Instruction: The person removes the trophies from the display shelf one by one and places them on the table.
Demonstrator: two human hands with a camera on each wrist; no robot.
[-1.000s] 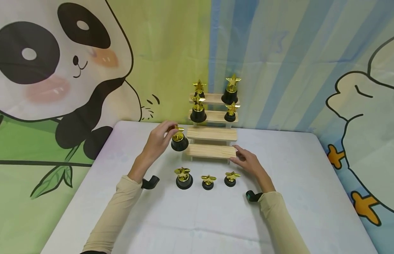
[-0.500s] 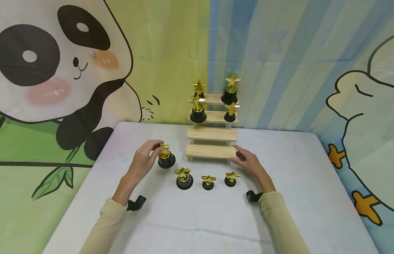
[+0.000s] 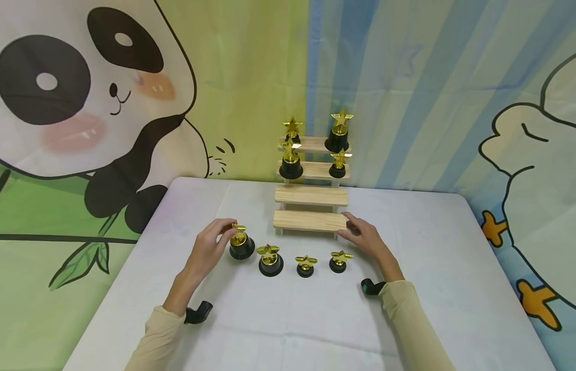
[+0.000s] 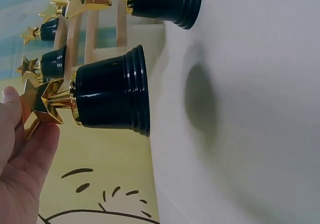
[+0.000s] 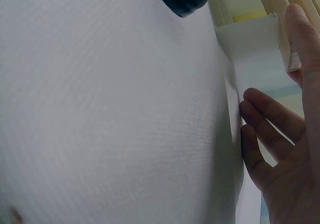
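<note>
My left hand (image 3: pixel 205 253) pinches the gold star of a trophy with a black base (image 3: pixel 242 249). In the left wrist view the held trophy (image 4: pixel 112 93) hangs just off the table, its shadow apart from the base. My right hand (image 3: pixel 365 238) grips the right end of the lowest step of a wooden tiered stand (image 3: pixel 310 220); in the right wrist view the thumb (image 5: pixel 300 26) lies over the step's edge, other fingers spread below. In front of the stand are a large star trophy (image 3: pixel 270 264) and two small ones, a middle trophy (image 3: pixel 305 269) and a right trophy (image 3: pixel 338 264).
On the upper two steps stand several star trophies, among them a tall top-right trophy (image 3: pixel 336 138) and a second-step left trophy (image 3: pixel 291 166). The lower two steps are bare wood. A white cloth (image 3: pixel 288 314) covers the table; a printed backdrop (image 3: pixel 250 77) hangs behind.
My left hand has carried the trophy from beside the stand's left side toward the front left and lowered it, left of the front row. My right hand keeps its place on the stand.
</note>
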